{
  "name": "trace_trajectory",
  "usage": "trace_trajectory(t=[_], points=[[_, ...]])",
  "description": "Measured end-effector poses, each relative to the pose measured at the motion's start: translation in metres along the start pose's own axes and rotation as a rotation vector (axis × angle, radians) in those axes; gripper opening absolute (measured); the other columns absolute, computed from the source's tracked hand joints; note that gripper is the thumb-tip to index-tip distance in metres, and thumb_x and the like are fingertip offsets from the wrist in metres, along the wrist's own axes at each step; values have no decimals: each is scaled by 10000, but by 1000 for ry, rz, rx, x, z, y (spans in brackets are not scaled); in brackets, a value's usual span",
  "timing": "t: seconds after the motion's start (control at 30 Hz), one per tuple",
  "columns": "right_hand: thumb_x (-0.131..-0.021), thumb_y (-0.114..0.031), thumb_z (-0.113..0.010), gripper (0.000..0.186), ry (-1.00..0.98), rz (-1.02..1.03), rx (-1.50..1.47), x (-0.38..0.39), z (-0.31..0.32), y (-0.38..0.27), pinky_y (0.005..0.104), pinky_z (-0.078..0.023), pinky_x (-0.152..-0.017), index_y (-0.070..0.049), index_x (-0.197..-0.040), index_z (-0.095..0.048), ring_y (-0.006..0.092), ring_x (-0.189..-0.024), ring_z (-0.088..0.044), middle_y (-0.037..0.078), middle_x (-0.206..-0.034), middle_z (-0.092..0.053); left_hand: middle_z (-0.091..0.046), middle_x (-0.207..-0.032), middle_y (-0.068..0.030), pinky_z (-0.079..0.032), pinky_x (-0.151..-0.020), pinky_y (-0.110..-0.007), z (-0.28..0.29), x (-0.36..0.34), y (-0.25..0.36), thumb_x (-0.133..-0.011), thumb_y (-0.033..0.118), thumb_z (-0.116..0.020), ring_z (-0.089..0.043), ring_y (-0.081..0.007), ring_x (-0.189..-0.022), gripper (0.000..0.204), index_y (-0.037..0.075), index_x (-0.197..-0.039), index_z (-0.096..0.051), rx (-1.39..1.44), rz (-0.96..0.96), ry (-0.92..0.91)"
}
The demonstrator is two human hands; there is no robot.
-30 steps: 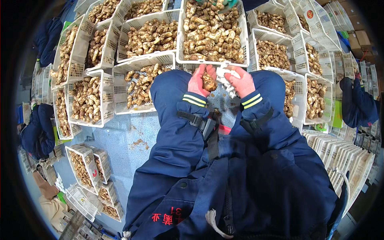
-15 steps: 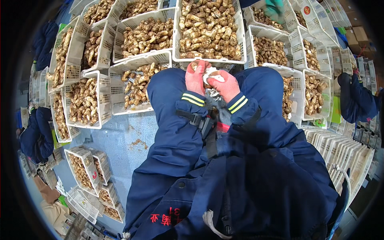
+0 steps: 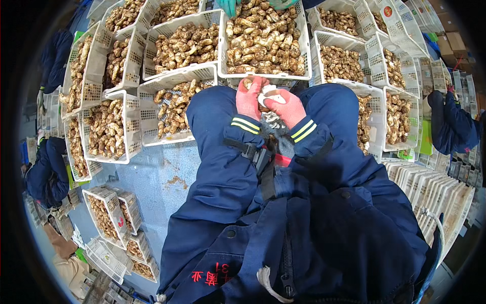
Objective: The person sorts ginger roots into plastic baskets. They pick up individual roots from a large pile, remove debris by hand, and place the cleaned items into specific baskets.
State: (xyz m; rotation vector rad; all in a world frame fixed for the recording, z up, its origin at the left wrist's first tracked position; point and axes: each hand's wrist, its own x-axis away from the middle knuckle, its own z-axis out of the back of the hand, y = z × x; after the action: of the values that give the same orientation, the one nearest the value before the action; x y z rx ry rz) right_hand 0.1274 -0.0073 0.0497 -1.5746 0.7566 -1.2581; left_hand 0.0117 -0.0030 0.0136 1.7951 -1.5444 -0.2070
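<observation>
Between my knees, both my hands wear pink gloves and are closed close together, just in front of the large middle crate (image 3: 223, 48). My left hand (image 3: 248, 103) grips a mushroom (image 3: 247, 84), whose brown rounded end shows above the fingers. In my right hand (image 3: 288, 108) is a flat white piece (image 3: 275, 99), pinched against the mushroom side; its kind I cannot make out. White and grey crumpled scraps (image 3: 273, 120) lie under my hands on my lap. Brown and cream mushrooms (image 3: 263, 43) fill the crate ahead.
White plastic crates of mushrooms stand left (image 3: 124, 147) and right (image 3: 377, 121). Stacked white crates (image 3: 430, 197) are beside my right leg. A co-worker's green-gloved hands (image 3: 229, 6) reach over the middle crate's far end. Other people sit left (image 3: 46, 169) and right (image 3: 453, 121).
The green glove over the back right crate is gone from there; two green-gloved hands now show at the middle crate's far end. My hands stay nearly in place, with the white piece slightly turned.
</observation>
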Motion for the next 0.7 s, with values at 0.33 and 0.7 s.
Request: trace_trajectory(t=[0.33, 0.7], points=[[-758, -116, -638, 245, 1, -70, -376, -2, 7, 2, 257, -470, -670, 13, -956, -573, 132, -744, -578, 70, -847, -603, -562, -793, -70, -478, -680, -309, 2, -1, -10, -809, 69, -575, -553, -182, -755, 87, 45, -868, -515, 16, -30, -4], [-708, -159, -659, 251, 154, 29, 408, -1, -2, -3, 271, -453, -654, -21, -911, -600, 146, -731, -582, 79, -800, -614, -571, -762, -69, -480, -641, -290, 7, -5, -11, -804, 97, -597, -563, -162, -709, 123, 41, -862, -505, -135, -9, 21]])
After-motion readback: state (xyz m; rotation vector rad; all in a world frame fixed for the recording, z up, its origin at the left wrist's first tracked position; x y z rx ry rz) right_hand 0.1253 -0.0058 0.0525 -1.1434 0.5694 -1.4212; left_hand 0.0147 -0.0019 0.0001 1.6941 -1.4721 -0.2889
